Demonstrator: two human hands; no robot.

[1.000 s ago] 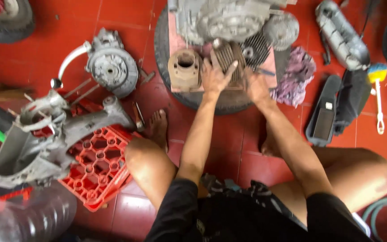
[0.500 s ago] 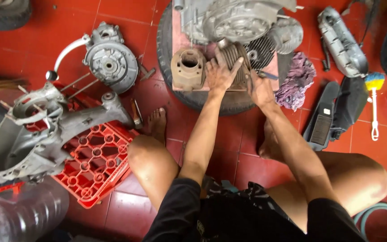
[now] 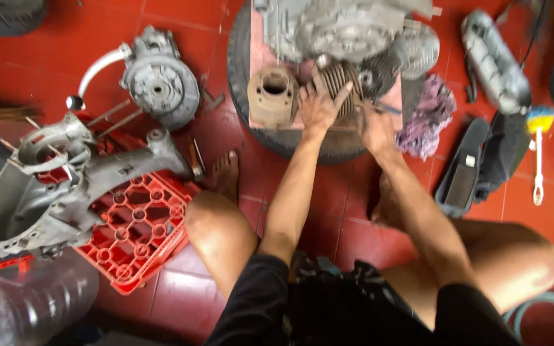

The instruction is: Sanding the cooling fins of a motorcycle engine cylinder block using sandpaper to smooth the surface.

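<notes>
Finned cylinder head (image 3: 340, 83), a grey ribbed engine part, lies on a pink board (image 3: 259, 45) set across a black tyre (image 3: 238, 57), just below the large engine block (image 3: 341, 29). The left hand (image 3: 318, 106) lies flat on its fins with the fingers spread, which seems to press it down and steady it on the raised board. The right hand (image 3: 374, 125) sits just beside it at the part's right edge, the fingers curled, but I cannot tell whether they pinch anything. Left of the head and apart from it stands a brown cylinder barrel (image 3: 273, 97), upright with its bore facing up. A purple rag (image 3: 426, 118) lies bunched off the tyre's right side, with a black cover (image 3: 466, 170) and a yellow-and-blue brush (image 3: 537, 154) further right. To the left, a grey crankcase casting (image 3: 46, 186) rests partly on a red plastic crate (image 3: 139, 227), near a round hub assembly (image 3: 160, 80). The person's bare knees (image 3: 216, 224) flank the arms, crowding the space in front of the tyre.
</notes>
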